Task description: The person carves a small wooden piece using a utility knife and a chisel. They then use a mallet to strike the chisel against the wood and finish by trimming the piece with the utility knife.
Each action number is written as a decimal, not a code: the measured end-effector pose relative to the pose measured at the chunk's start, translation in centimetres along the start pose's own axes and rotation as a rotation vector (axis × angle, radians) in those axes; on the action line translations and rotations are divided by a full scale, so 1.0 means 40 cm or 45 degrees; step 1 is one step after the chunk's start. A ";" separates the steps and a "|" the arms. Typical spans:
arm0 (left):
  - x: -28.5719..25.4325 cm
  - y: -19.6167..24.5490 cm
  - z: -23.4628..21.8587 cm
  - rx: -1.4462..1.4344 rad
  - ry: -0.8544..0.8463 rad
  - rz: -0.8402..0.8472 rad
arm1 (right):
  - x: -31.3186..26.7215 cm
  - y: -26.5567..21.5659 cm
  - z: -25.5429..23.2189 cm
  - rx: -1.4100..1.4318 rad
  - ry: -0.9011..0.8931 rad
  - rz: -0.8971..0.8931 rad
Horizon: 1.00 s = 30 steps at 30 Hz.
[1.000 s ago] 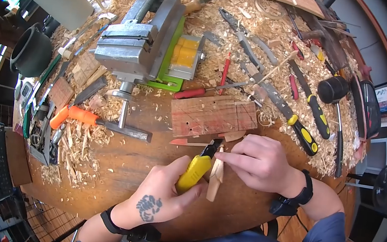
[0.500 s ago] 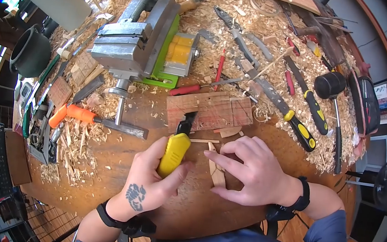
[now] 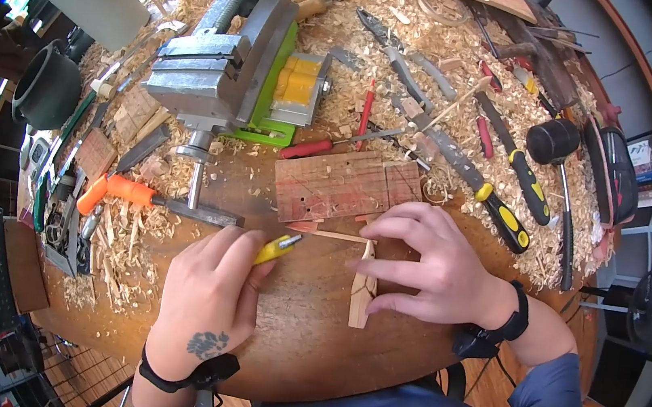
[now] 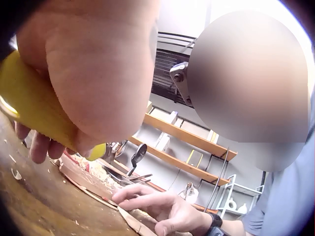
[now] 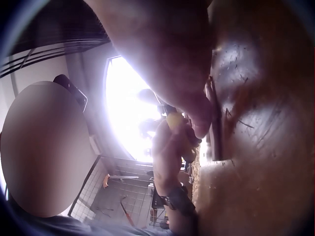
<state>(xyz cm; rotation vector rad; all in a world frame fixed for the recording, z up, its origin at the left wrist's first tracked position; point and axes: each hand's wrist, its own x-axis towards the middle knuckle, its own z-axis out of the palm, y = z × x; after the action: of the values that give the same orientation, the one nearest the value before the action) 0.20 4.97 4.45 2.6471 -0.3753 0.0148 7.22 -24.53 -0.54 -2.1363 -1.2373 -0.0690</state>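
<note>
My left hand (image 3: 206, 286) grips a yellow utility knife (image 3: 276, 249) above the table's left front, its fingers curled round the handle. In the left wrist view the yellow handle (image 4: 34, 98) shows large beside the palm. My right hand (image 3: 432, 265) is spread loosely over a small carved piece of pale wood (image 3: 361, 301). A finger crosses the piece, and the thumb lies along its right side. The wood has pencil-like dark lines and a narrowed far end. It lies along the tabletop in the right wrist view (image 5: 215, 132), fingertips right beside it.
A red-marked board (image 3: 328, 187) and a thin strip of wood (image 3: 338, 236) lie beyond the hands. A steel vise (image 3: 202, 83) stands back left, near an orange-handled chisel (image 3: 132, 190). Shavings, rasps and a black mallet (image 3: 553, 142) are on the right.
My left hand moves left, away from the wood, turning the knife so it points right. The carved wood comes down to the table and straightens; the right hand spreads over it.
</note>
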 end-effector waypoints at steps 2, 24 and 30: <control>-0.004 0.008 0.000 -0.002 -0.003 0.044 | -0.001 0.005 0.004 0.028 -0.068 -0.018; -0.012 0.022 0.065 0.180 -0.146 0.541 | -0.013 0.001 0.039 0.146 0.040 0.094; -0.012 0.021 0.073 0.169 -0.129 0.555 | -0.012 0.000 0.039 0.142 0.036 0.095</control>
<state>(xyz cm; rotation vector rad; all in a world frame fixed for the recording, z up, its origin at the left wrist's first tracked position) -0.65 3.08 2.16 2.6453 -1.0089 0.0455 6.52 -24.02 -1.92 -2.0759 -1.1176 0.0019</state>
